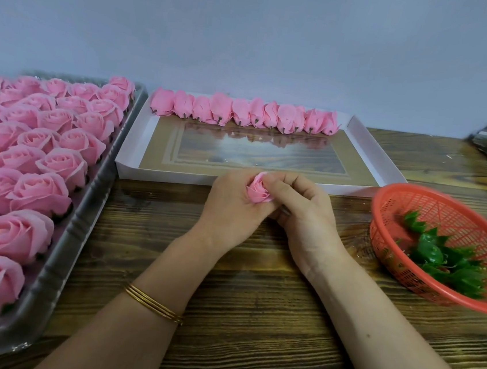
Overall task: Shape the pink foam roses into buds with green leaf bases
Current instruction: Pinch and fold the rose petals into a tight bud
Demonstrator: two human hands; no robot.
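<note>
While left hand [231, 201] and right hand [302, 214] both curl fingers round one pink foam rose [259, 190] just before the white box [371, 155] | done: one row of buds [243, 113] at its far edge | left: packed tray [82, 221] of open roses [39, 145]; green leaf bases [439, 256] in red basket [445, 199].

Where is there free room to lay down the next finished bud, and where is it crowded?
Free: the white cardboard tray, from its row of pink finished buds to its near rim; the wooden table between the forearms. Crowded: the grey plastic tray, packed with open pink foam roses; the red plastic basket, half filled with green leaf bases.
</note>
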